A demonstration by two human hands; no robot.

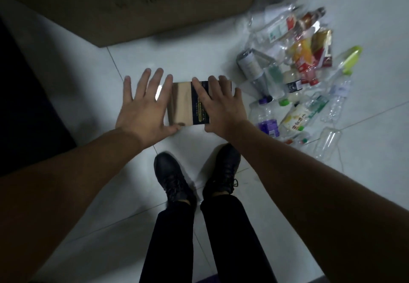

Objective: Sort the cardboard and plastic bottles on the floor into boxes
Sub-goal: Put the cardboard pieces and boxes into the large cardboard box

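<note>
The right hand (222, 108), fingers straight, is resting atop one carton (180, 103); the left hand (143, 111), fingers splayed, is hovering beside it; one bottle heap (294, 83) is lying rightward.

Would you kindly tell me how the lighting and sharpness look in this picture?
Head view: dim, darkest at the left edge; a sheen on the white tiled floor; the large brown cardboard box and the pile of clear plastic bottles are blurred; the left hand and right hand at the small tan-and-black cardboard piece are soft-edged; wide-angle stretch swells the forearms.
</note>
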